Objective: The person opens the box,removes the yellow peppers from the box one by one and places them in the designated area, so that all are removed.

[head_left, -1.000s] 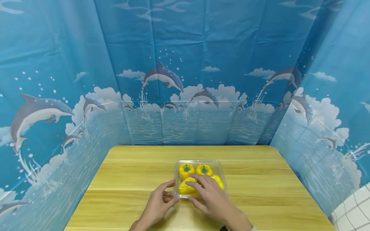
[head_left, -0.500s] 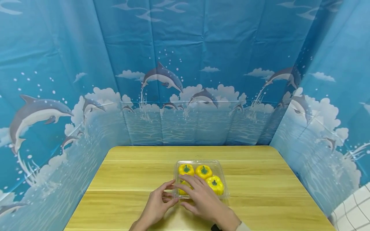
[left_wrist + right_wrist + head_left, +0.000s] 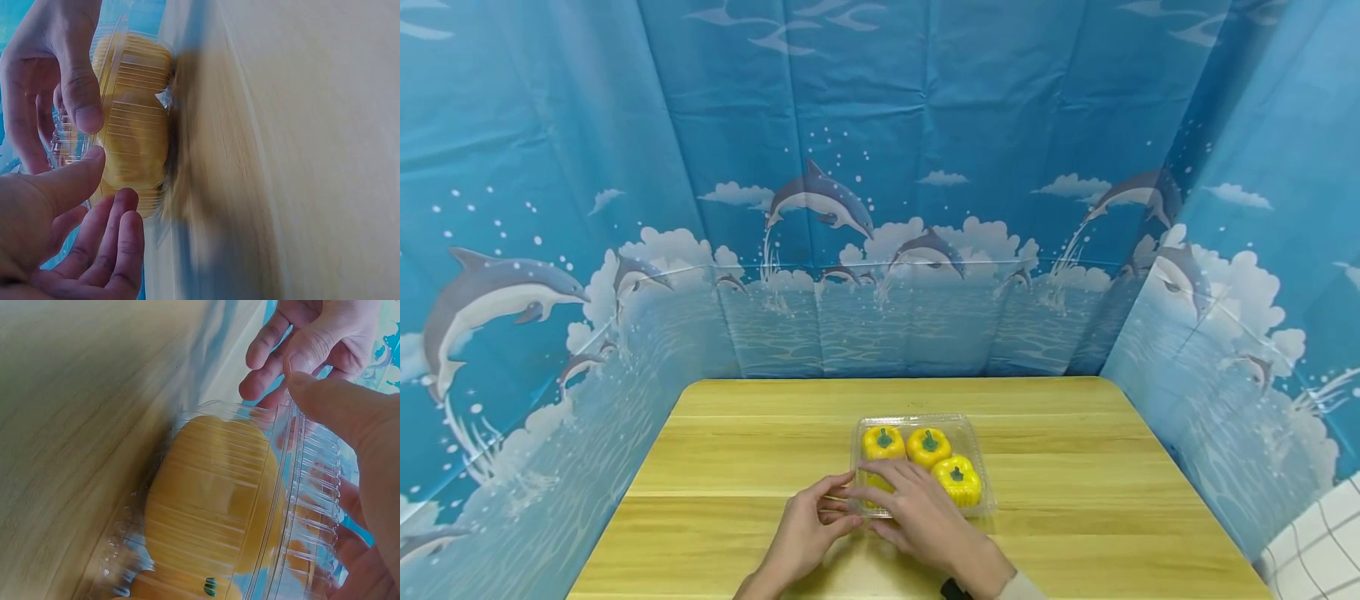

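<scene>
A clear plastic clamshell box [image 3: 964,427] with ribbed sides sits on the table, its lid down. Inside are several yellow bell peppers [image 3: 957,481] with green stems; one at the front left is mostly covered by my right hand [image 3: 925,521]. At the box's front-left corner my left hand [image 3: 801,529] holds the edge between thumb and fingers. The right hand lies over the lid, its thumb at the front rim and fingers across the top, pinching the edge. In the right wrist view both thumbs meet near the corner of the rim [image 3: 290,434].
The wooden table [image 3: 737,442] has rounded back corners. Blue curtains [image 3: 865,317] with a dolphin print hang behind it and along both sides. A white grid-patterned surface [image 3: 1318,542] shows at the lower right.
My right hand has slid left across the lid towards the front-left corner, uncovering the front-right pepper. The left hand and the box have stayed in place.
</scene>
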The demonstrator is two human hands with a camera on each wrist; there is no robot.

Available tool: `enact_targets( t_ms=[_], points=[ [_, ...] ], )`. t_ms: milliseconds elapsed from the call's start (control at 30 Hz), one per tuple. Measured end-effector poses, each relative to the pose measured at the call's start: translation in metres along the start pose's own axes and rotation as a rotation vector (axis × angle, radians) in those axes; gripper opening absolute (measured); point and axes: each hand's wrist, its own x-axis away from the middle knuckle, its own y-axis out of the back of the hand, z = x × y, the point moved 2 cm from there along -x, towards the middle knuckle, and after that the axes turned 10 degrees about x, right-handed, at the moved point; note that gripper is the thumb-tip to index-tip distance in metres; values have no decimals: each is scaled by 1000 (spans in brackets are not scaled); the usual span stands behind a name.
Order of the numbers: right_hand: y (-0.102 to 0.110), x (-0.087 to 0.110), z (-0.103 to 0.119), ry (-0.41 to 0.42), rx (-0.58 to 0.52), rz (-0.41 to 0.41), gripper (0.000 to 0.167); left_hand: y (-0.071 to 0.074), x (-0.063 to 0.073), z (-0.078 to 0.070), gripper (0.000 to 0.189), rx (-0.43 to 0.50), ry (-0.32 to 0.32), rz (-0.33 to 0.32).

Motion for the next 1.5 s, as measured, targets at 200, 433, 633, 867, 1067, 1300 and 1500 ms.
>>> enact_targets(
  t_ms=[200,433,633,867,1067,1300,1500],
  points=[
    [-3,-2,-1,-8,13,-5,43,0,-1,1,63,48,-1,1],
    [-6,-3,-1,-14,29,-34,37,-2,-2,2,64,114,10,-3],
    [-7,-4,0,-1,25,-69,22,-2,-3,8,64,154,33,-6],
    [-10,-5,-1,2,28,-93,14,0,-3,8,62,191,53,-3],
    [-17,-5,-4,40,31,-193,12,1,-3,7,62,230,87,14],
    [-14,-7,-2,54,58,-221,19,1,-3,8,64,259,165,-26],
    [-14,-6,1,51,52,-225,21,0,-3,6,62,262,187,-51]
  ],
)
